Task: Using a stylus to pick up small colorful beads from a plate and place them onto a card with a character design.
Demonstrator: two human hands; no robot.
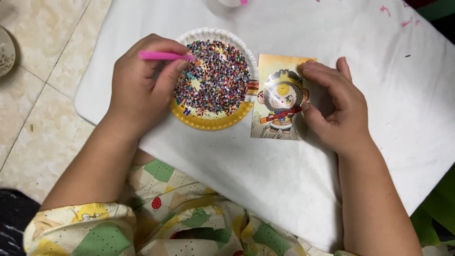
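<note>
Soft, even indoor light falls from above, bright enough that the white table cover looks nearly washed out at the far side. Shadows are faint: a pale grey one lies under the right hand, and a thin dark rim shows beneath the paper plate at its near edge. The glossy picture card carries a curved streak of glare. Focus is sharp across the middle; the floor tiles on the left look slightly softer. Little edge distortion shows.
</note>
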